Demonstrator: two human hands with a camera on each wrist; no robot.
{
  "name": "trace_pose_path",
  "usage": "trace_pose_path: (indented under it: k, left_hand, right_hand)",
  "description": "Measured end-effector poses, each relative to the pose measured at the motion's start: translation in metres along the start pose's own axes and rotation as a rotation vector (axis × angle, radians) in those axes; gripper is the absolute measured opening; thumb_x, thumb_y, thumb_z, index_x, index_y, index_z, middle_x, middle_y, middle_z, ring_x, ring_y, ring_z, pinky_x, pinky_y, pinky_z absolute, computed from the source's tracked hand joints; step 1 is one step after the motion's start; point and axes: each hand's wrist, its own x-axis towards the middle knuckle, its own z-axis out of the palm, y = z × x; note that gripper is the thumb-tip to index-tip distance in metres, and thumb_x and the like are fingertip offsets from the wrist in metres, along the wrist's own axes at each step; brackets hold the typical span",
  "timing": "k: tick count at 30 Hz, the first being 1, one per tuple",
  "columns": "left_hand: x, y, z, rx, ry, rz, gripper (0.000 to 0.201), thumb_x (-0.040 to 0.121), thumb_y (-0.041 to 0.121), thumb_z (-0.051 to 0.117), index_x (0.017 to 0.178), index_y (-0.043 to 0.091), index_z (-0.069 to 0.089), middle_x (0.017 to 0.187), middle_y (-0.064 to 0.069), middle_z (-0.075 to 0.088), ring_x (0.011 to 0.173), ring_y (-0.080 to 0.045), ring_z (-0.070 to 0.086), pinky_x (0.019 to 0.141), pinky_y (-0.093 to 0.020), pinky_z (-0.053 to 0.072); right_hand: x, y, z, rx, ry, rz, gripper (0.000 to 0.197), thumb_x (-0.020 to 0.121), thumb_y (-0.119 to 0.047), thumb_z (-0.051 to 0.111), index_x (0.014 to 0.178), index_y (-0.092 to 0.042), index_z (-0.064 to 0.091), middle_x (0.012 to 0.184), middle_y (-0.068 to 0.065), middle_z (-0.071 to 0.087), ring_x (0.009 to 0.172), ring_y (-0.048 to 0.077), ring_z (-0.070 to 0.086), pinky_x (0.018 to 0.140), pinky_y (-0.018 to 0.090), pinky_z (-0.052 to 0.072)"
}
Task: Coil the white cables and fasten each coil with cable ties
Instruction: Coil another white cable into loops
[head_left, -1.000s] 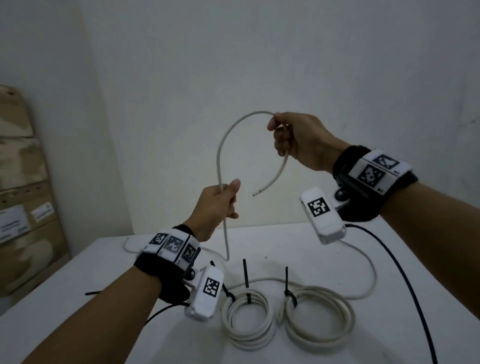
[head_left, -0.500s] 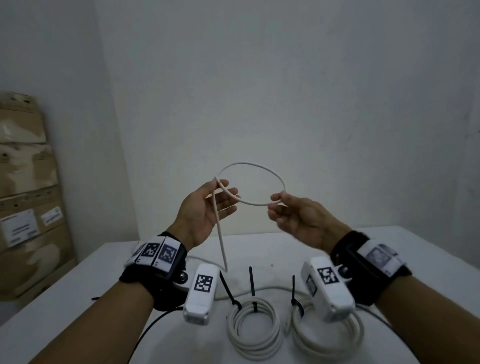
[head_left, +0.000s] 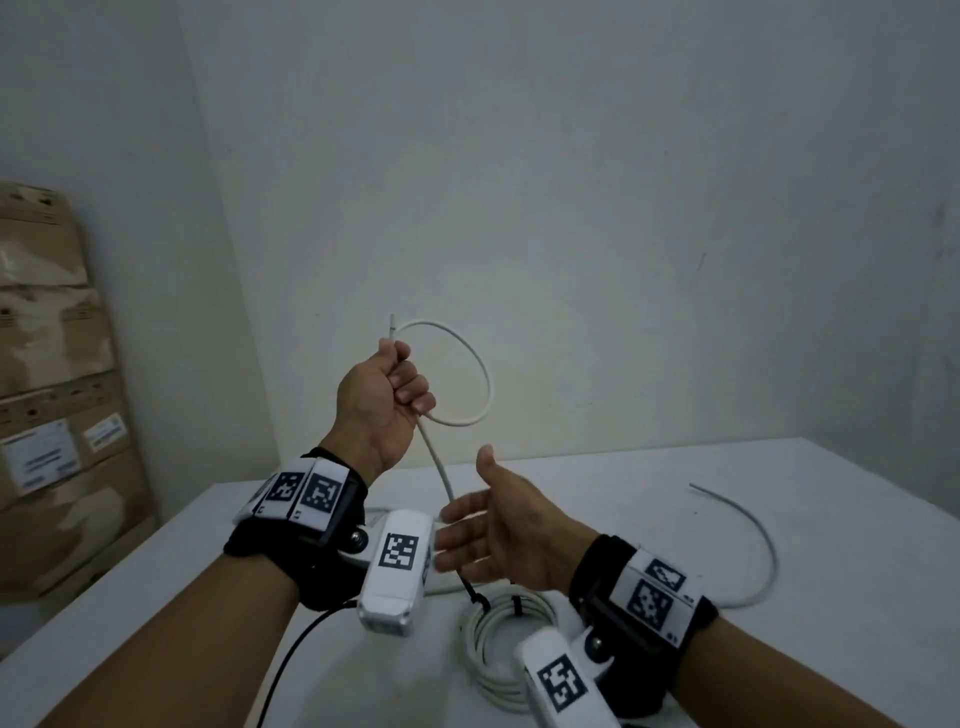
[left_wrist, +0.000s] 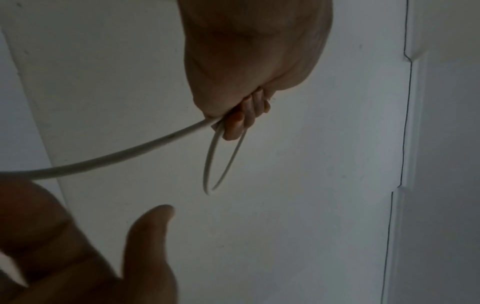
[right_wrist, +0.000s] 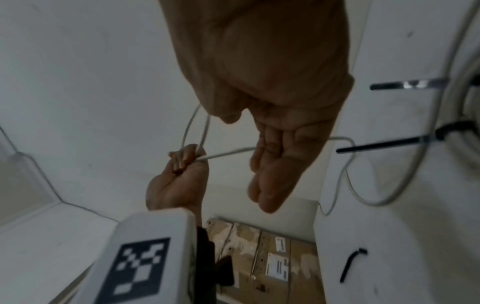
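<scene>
above table, left hand (head_left: 382, 400) fisted

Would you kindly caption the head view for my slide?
Left hand grips one cable loop; open right hand reaches below.

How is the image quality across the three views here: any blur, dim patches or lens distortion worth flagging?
Head view: dim, even light, wide-angle bending at the edges; the open right hand is slightly motion-blurred, while the left hand gripping the white cable is sharp. Left wrist view: underexposed, the right hand a dark smear at bottom left. Right wrist view: strongly warped, with the cable ties streaked by blur.
</scene>
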Motion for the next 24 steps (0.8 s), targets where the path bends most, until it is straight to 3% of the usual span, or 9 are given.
trace_pose_path:
  k: [3,5,7,9,11,13,17,22,24]
  left_hand:
    - [-0.003,0.004,-0.001,-0.020,-0.033,-0.044,0.036,0.104,0.025,0.030,0.073,0.013,0.045,0.044,0.007,0.027,0.035,-0.007,0.025,0.035,-0.017,0.025]
    - [-0.008,0.007,-0.003,0.012,-0.046,-0.063,0.035,0.103,0.024,0.031,0.073,0.013,0.045,0.043,0.007,0.027,0.034,-0.007,0.023,0.034,-0.017,0.023]
    - [-0.011,0.013,-0.011,0.066,-0.031,-0.059,0.033,0.103,0.024,0.032,0.074,0.013,0.045,0.043,0.007,0.026,0.034,-0.007,0.023,0.034,-0.017,0.022]
    - [-0.013,0.022,-0.023,0.129,0.003,-0.039,0.033,0.103,0.025,0.033,0.075,0.014,0.046,0.043,0.007,0.027,0.034,-0.006,0.023,0.034,-0.017,0.024]
    - [-0.015,0.030,-0.037,0.178,0.036,-0.034,0.033,0.103,0.025,0.033,0.075,0.014,0.047,0.043,0.008,0.027,0.034,-0.006,0.024,0.035,-0.017,0.025]
    - [-0.016,0.035,-0.049,0.176,0.053,-0.036,0.034,0.103,0.025,0.034,0.075,0.014,0.047,0.043,0.008,0.027,0.034,-0.006,0.024,0.035,-0.017,0.025]
    - [-0.016,0.038,-0.062,0.069,0.109,0.032,0.034,0.104,0.025,0.032,0.075,0.013,0.046,0.043,0.007,0.028,0.035,-0.007,0.027,0.037,-0.016,0.030]
    - [-0.008,0.038,-0.071,-0.074,0.173,0.136,0.036,0.104,0.027,0.031,0.075,0.014,0.045,0.041,0.007,0.031,0.034,-0.007,0.028,0.038,-0.015,0.031]
    - [-0.006,0.037,-0.074,-0.096,0.171,0.104,0.036,0.104,0.026,0.030,0.074,0.013,0.045,0.040,0.007,0.030,0.033,-0.006,0.027,0.036,-0.014,0.028]
  right_hand:
    - [0.017,0.003,0.011,0.383,-0.067,0.079,0.089,0.092,-0.066,0.022,0.129,0.013,0.041,0.109,0.028,0.063,0.091,0.037,0.065,0.076,0.041,0.053]
    - [0.031,-0.004,0.013,0.722,-0.045,0.000,0.079,0.100,-0.052,0.025,0.130,0.020,0.035,0.124,0.032,0.055,0.101,0.039,0.058,0.095,0.042,0.043]
    - [0.046,-0.015,0.008,0.923,0.056,-0.110,0.058,0.104,-0.036,0.024,0.116,0.016,0.048,0.098,0.029,0.063,0.081,0.034,0.057,0.089,0.042,0.043]
    - [0.055,-0.027,0.001,0.963,0.146,-0.162,0.042,0.104,-0.025,0.024,0.092,0.004,0.051,0.072,0.020,0.061,0.069,0.028,0.054,0.071,0.040,0.047]
    - [0.058,-0.036,-0.001,0.913,0.180,-0.205,0.034,0.104,-0.023,0.026,0.085,-0.004,0.047,0.073,0.013,0.057,0.067,0.025,0.054,0.061,0.038,0.045]
    - [0.060,-0.043,-0.002,0.874,0.194,-0.266,0.027,0.102,-0.024,0.031,0.091,-0.008,0.049,0.075,0.009,0.055,0.066,0.023,0.054,0.059,0.036,0.044]
    - [0.061,-0.049,-0.011,0.934,0.229,-0.396,0.024,0.100,-0.015,0.033,0.080,-0.010,0.046,0.067,0.006,0.050,0.056,0.020,0.048,0.057,0.034,0.044]
    - [0.049,-0.032,-0.006,0.546,0.198,-0.451,0.011,0.095,-0.018,0.047,0.097,-0.011,0.056,0.056,0.002,0.051,0.045,0.016,0.053,0.054,0.029,0.046]
    - [0.048,-0.032,-0.010,0.631,0.185,-0.442,0.014,0.096,-0.018,0.045,0.092,-0.009,0.056,0.058,0.005,0.053,0.047,0.019,0.056,0.053,0.030,0.051]
